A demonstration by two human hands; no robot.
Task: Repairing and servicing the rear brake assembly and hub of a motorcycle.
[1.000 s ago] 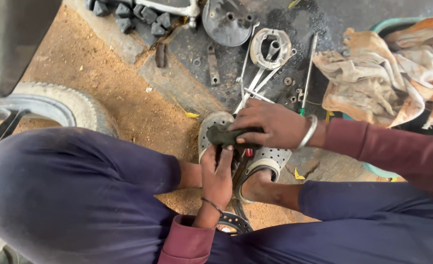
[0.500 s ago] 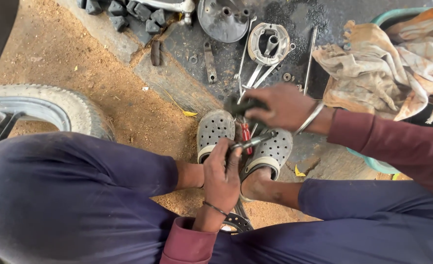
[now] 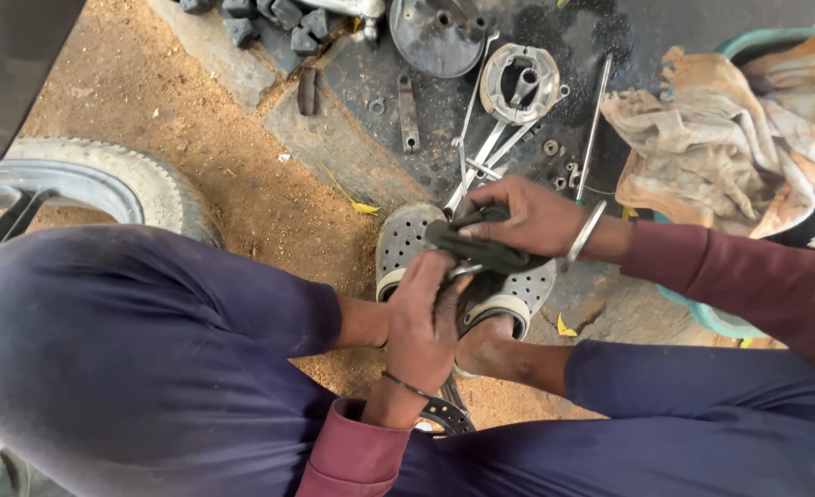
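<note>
The right hand is closed over a dark rag pressed onto a small metal part – the left hand pinches that part from below – above grey perforated clogs, with brake shoes and spanners on the oily ground beyond.

The person wears dark navy cloth trousers and a maroon long-sleeved top. A plain silver metal bangle circles the wrist behind the right hand; a thin dark band rings the wrist below the left hand. Grey perforated foam clogs cover the feet under both hands.
</note>
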